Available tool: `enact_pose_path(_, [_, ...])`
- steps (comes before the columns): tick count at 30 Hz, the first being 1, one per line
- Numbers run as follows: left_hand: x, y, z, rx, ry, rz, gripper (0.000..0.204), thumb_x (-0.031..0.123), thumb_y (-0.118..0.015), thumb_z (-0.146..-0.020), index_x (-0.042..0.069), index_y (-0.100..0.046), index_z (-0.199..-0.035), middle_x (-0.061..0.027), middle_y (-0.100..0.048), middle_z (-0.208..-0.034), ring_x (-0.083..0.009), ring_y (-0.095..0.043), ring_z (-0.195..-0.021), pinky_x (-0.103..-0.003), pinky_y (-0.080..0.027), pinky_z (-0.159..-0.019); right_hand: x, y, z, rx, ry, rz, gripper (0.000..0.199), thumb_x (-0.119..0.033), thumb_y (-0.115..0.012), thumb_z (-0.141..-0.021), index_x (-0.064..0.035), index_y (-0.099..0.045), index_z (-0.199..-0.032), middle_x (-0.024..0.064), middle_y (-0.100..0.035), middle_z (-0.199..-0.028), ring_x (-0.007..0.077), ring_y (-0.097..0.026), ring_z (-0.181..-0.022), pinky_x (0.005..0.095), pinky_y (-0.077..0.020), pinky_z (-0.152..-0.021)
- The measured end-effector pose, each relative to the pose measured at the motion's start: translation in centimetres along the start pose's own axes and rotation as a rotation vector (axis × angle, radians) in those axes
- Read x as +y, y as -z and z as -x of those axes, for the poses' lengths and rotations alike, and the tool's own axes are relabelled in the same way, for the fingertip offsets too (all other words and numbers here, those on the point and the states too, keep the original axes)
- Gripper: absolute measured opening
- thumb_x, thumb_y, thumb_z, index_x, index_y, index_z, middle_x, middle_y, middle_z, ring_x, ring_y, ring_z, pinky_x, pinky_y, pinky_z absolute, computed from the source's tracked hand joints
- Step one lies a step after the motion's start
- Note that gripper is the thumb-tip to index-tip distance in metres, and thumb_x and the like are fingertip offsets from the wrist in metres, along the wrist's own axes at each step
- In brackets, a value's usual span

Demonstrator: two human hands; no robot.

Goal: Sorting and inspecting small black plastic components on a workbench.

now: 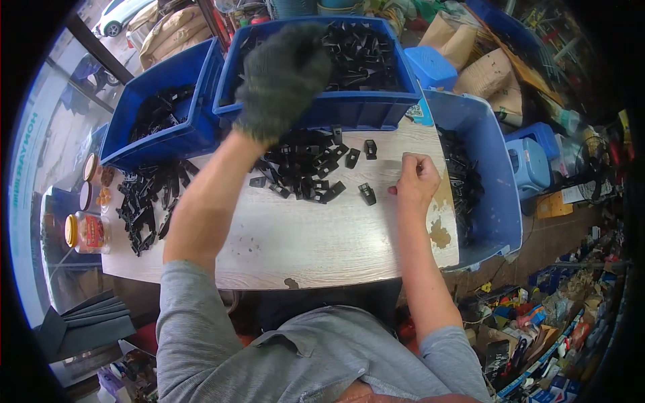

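Note:
My left hand [285, 77], in a dark grey-green glove, is over the front part of a large blue bin [316, 111] of black plastic parts [359, 57]. Motion smears its fingers, so their pose is hidden. Bare, my right hand [416, 180] rests at the right side of the pale tabletop [316, 242], its fingers curled closed. Whatever they may hold does not show. Just left of it lie a small black plastic piece [367, 194] and another piece [370, 149]. A loose heap of similar black pieces [302, 164] spreads below the bin.
A second blue bin [161, 138] with black parts stands at the left. Long black pieces [144, 208] are piled in front of it, beside a yellow-lidded jar [87, 232]. Right of the table is a large blue tub [494, 221] holding more black parts.

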State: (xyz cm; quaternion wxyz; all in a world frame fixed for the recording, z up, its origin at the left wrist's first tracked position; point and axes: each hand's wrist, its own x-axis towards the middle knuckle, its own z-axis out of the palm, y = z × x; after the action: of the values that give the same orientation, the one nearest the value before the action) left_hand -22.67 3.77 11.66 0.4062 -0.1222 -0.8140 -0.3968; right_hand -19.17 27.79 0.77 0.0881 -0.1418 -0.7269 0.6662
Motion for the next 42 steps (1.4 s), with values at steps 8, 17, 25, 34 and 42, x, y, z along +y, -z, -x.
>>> enact_pose_path(8, [0.4,-0.9,10.2,-0.223,-0.265,-0.197,0.030,0.013,-0.069,-0.078,0.007,-0.068,-0.108,-0.0106,-0.068,-0.098,-0.0312,-0.065,-0.092,-0.045,-0.054,-0.082,0.4,-0.4,0.0,-0.003,0.012,-0.013,0.020,-0.018,-0.063,-0.088,0.0004,-0.060,-0.081,0.0019,-0.055,-0.066,0.0088,-0.049,-0.051,0.0290,-0.0489,-0.040])
enact_pose_path(17, [1.0,-0.4,10.5,-0.261,-0.203,-0.512,0.032,0.022,-0.072,-0.078,0.011,-0.069,-0.107,-0.0107,-0.067,-0.105,-0.0301,-0.062,-0.100,-0.047,-0.052,-0.087,0.3,-0.2,0.2,-0.013,0.041,-0.012,0.020,-0.017,-0.062,-0.089,0.0003,-0.059,-0.079,0.0012,-0.053,-0.064,0.0079,-0.047,-0.051,0.0288,-0.0486,-0.040])
enact_pose_path(25, [0.1,3.9,5.3,-0.051,-0.296,-0.400,0.032,0.026,-0.070,-0.088,0.011,-0.068,-0.116,-0.0146,-0.067,-0.116,-0.0308,-0.061,-0.113,-0.045,-0.051,-0.093,0.4,0.0,-0.1,-0.013,0.032,-0.017,0.021,-0.017,-0.062,-0.089,0.0007,-0.060,-0.079,0.0016,-0.054,-0.064,0.0082,-0.047,-0.050,0.0288,-0.0487,-0.039])
enact_pose_path(34, [-1.9,4.5,-3.0,-0.830,0.291,-0.803,0.059,0.049,-0.062,-0.090,0.019,-0.055,-0.140,-0.0145,-0.057,-0.138,-0.0345,-0.054,-0.127,-0.043,-0.042,-0.110,0.3,-0.2,-0.1,-0.007,0.004,0.010,0.019,-0.018,-0.063,-0.089,0.0003,-0.061,-0.082,0.0017,-0.054,-0.065,0.0086,-0.048,-0.050,0.0289,-0.0493,-0.040])
enact_pose_path(42, [-4.5,3.1,-2.9,-0.757,0.136,-0.878,0.062,0.059,-0.055,-0.092,0.025,-0.050,-0.144,-0.0168,-0.054,-0.141,-0.0342,-0.051,-0.131,-0.043,-0.040,-0.111,0.5,-0.3,-0.2,-0.001,0.022,0.016,0.018,-0.017,-0.063,-0.089,0.0000,-0.061,-0.083,0.0019,-0.052,-0.065,0.0088,-0.046,-0.048,0.0287,-0.0490,-0.040])
